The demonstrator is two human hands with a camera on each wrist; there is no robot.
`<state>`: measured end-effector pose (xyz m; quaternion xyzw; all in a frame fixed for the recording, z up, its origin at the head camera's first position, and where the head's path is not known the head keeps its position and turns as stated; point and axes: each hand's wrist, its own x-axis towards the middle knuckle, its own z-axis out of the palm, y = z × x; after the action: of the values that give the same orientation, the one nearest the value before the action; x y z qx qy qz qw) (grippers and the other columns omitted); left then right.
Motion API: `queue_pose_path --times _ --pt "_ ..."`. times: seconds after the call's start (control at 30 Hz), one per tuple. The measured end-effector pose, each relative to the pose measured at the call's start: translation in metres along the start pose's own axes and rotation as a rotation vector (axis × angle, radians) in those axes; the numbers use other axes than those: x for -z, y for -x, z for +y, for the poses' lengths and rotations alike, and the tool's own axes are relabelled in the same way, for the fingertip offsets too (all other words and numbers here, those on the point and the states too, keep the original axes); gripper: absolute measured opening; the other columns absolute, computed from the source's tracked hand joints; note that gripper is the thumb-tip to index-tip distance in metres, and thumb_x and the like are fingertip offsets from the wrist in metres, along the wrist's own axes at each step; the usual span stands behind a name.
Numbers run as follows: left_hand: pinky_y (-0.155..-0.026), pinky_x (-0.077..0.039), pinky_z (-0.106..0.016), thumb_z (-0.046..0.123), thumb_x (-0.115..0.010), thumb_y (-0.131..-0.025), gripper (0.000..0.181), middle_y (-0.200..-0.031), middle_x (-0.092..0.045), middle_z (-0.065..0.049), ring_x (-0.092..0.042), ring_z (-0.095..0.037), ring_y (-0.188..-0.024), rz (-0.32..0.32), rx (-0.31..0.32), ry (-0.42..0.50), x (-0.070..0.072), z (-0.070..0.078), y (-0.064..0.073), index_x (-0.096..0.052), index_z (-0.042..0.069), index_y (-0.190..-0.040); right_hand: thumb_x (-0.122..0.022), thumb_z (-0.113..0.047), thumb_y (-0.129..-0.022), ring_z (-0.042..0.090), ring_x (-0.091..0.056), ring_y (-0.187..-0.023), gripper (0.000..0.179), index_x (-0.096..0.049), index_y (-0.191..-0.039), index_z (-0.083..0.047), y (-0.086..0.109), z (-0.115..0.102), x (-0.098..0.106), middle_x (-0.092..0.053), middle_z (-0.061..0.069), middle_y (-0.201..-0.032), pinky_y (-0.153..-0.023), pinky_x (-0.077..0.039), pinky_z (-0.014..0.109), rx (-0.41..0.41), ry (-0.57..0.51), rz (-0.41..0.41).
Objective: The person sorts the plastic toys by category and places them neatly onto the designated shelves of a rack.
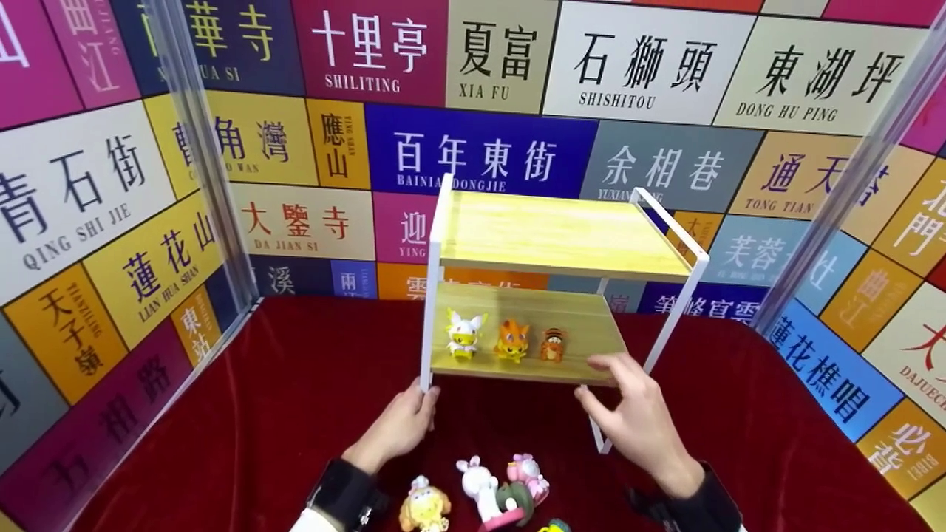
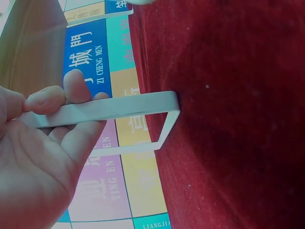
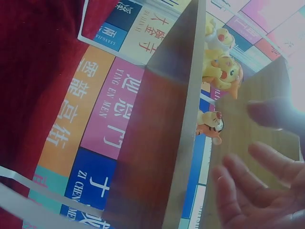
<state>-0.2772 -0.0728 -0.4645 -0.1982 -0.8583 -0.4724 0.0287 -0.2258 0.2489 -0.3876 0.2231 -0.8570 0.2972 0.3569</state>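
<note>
Nearest, on red cloth [image 1: 295, 414]: dog figurine [image 1: 425, 506], white rabbit [image 1: 479, 489], pink figurine [image 1: 530, 473]. Beyond, two-tier shelf [image 1: 562, 229], lower board [image 1: 591, 325] bearing white-hooded figurine [image 1: 463, 336], orange-hooded figurine [image 1: 511, 341], tiger figurine [image 1: 552, 345]. Left hand [image 1: 399, 425] grips its left leg [image 1: 429, 318]; right hand [image 1: 641, 417], fingers parted, holding nothing, at lower board's right end.

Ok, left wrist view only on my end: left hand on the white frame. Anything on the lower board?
Observer: Yes, three figurines stand in a row on the lower board.
Operator: And the other side?
Observer: The right hand, near that board's right end, holds nothing.
Operator: Anything else nearby?
Observer: More figurines on the red cloth, on the wearer's side of the white rack.
</note>
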Motion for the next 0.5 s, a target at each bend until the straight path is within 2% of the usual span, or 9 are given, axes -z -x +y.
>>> queue_pose_path --times 0.07,0.13,0.27,0.33,0.5 --pt "-0.054 -0.044 -0.026 0.026 -0.039 -0.110 0.023 -0.067 -0.053 0.002 -0.052 -0.010 -0.058 0.001 -0.005 0.000 0.000 0.000 0.000 -0.052 0.006 -0.111 -0.083 0.003 -0.074 0.014 -0.065 -0.086 0.033 -0.070 -0.104 -0.002 0.004 0.002 0.003 -0.070 0.006 -0.100 -0.073 -0.053 0.023 0.070 -0.026 -0.021" --pt "-0.054 -0.044 -0.026 0.026 -0.039 -0.110 0.023 -0.067 -0.053 0.002 -0.052 -0.010 -0.058 0.001 -0.004 -0.002 0.000 0.000 0.001 -0.052 0.007 -0.111 -0.082 0.003 -0.076 0.009 -0.064 -0.085 0.028 -0.070 -0.100 -0.005 0.005 0.003 0.006 -0.070 0.002 -0.096 -0.073 -0.052 0.020 0.174 -0.066 -0.077" --pt "-0.054 -0.045 -0.025 0.026 -0.039 -0.110 0.023 -0.067 -0.053 0.002 -0.052 -0.009 -0.057 -0.005 -0.002 -0.007 0.000 0.000 0.000 -0.052 0.007 -0.107 -0.080 0.000 -0.078 0.006 -0.065 -0.084 0.026 -0.069 -0.098 -0.014 0.009 0.004 0.009 -0.070 -0.005 -0.091 -0.076 -0.052 0.017 0.433 -0.151 -0.265" --pt "-0.054 -0.044 -0.025 0.026 -0.039 -0.110 0.023 -0.067 -0.054 0.002 -0.052 -0.009 -0.057 0.000 -0.006 -0.013 0.000 0.000 0.000 -0.052 0.007 -0.105 -0.080 -0.003 -0.080 0.005 -0.065 -0.083 0.024 -0.069 -0.098 -0.017 0.012 0.003 0.008 -0.069 -0.008 -0.090 -0.078 -0.051 0.016 0.516 -0.165 -0.371" --pt "-0.056 -0.042 -0.024 0.026 -0.040 -0.110 0.024 -0.066 -0.054 0.002 -0.050 -0.009 -0.057 0.019 -0.017 -0.028 0.000 0.001 0.002 -0.052 0.007 -0.105 -0.079 -0.014 -0.084 0.000 -0.059 -0.078 0.015 -0.067 -0.091 -0.021 0.024 -0.002 -0.002 -0.064 -0.011 -0.084 -0.074 -0.046 0.009 0.556 -0.124 -0.628"
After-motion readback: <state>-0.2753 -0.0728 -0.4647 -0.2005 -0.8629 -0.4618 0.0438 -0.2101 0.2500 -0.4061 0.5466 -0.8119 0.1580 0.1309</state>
